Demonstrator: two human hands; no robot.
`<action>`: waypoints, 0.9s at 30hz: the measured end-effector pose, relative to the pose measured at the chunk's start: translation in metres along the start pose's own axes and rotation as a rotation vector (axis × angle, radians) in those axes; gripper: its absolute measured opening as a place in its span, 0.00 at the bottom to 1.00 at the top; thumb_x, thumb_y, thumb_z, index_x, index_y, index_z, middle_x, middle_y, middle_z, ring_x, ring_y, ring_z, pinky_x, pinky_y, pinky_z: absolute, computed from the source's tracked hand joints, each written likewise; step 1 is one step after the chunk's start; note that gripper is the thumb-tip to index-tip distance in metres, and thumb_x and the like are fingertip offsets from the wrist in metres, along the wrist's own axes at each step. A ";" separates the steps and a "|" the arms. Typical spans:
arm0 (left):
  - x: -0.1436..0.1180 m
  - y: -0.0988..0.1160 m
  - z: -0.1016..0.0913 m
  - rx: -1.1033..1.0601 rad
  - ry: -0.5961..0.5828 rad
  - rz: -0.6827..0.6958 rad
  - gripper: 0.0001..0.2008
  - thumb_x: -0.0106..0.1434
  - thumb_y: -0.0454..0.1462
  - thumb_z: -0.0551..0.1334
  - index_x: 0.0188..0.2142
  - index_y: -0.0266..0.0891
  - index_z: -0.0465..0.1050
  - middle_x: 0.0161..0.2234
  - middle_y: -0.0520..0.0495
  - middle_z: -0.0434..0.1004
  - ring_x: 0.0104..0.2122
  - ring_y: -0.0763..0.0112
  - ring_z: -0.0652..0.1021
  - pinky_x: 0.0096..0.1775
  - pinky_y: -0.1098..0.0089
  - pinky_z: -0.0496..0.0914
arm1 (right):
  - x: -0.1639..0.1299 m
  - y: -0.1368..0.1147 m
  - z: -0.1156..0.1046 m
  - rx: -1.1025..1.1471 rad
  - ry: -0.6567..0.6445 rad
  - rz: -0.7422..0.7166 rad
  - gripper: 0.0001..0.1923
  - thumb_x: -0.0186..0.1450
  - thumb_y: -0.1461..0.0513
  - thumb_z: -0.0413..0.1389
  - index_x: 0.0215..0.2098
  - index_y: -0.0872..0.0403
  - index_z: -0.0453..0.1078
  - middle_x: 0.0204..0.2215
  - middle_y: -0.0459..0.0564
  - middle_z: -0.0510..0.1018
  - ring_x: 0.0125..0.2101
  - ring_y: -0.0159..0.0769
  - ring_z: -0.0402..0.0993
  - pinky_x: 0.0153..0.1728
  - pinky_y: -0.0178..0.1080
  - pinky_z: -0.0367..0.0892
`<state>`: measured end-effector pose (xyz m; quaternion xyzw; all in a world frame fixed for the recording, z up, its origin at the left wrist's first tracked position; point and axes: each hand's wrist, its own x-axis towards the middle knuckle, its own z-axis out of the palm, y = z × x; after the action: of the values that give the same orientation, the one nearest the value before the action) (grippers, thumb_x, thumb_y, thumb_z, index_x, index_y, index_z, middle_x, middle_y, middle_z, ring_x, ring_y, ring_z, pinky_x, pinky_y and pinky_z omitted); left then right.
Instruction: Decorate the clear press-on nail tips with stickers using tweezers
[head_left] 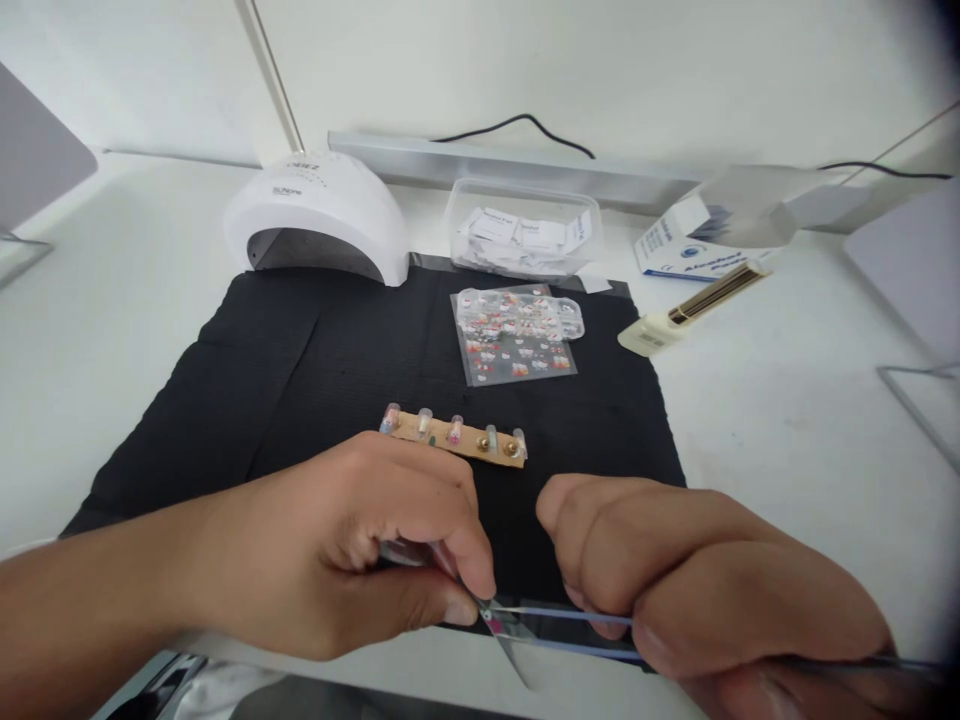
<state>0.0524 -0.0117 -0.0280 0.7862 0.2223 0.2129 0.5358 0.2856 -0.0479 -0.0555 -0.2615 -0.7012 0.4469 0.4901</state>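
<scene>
My left hand (360, 545) pinches a small clear false nail (491, 620) with a pink spot at its fingertips, near the front edge of the black mat (300, 370). My right hand (712, 590) grips thin metal tweezers (555, 612), whose tips meet the nail. Just beyond my hands lies a tan holder strip (457, 438) carrying several decorated false nails. A clear sheet of small nail stickers (516, 335) rests farther back on the mat.
A white nail-curing lamp (322, 215) stands at the back left. A clear tub of wrapped pads (525, 232), a blue-and-white box (675, 250) and a cream-and-gold tool (694, 308) lie at the back right. A black cable (525, 125) runs along the wall.
</scene>
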 end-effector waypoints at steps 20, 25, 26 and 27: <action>0.002 0.000 -0.001 -0.001 -0.024 0.030 0.06 0.62 0.25 0.65 0.34 0.36 0.76 0.29 0.49 0.77 0.28 0.76 0.76 0.32 0.78 0.72 | -0.001 0.001 -0.003 0.094 -0.003 0.042 0.17 0.70 0.53 0.52 0.28 0.52 0.71 0.20 0.48 0.74 0.20 0.36 0.71 0.25 0.44 0.73; 0.004 -0.002 -0.001 0.007 -0.017 0.034 0.05 0.62 0.25 0.65 0.34 0.34 0.76 0.29 0.49 0.77 0.29 0.77 0.75 0.33 0.79 0.71 | -0.003 0.004 -0.007 0.112 -0.033 0.056 0.14 0.71 0.55 0.52 0.30 0.51 0.72 0.22 0.48 0.75 0.22 0.36 0.73 0.28 0.45 0.74; 0.004 -0.002 0.000 0.006 -0.020 0.033 0.05 0.62 0.25 0.65 0.34 0.34 0.76 0.29 0.49 0.77 0.29 0.77 0.75 0.33 0.79 0.71 | -0.004 0.005 -0.008 0.116 -0.046 0.057 0.14 0.71 0.55 0.52 0.31 0.51 0.73 0.23 0.48 0.75 0.22 0.36 0.73 0.28 0.45 0.74; 0.005 -0.002 0.000 0.005 -0.024 0.028 0.05 0.62 0.25 0.65 0.34 0.34 0.76 0.29 0.49 0.77 0.29 0.77 0.76 0.33 0.79 0.71 | -0.004 0.005 -0.009 0.121 -0.059 0.059 0.13 0.71 0.55 0.52 0.32 0.51 0.73 0.23 0.48 0.75 0.23 0.36 0.73 0.28 0.45 0.74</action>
<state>0.0556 -0.0080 -0.0297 0.7931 0.2053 0.2106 0.5333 0.2955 -0.0455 -0.0606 -0.2388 -0.6790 0.5103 0.4708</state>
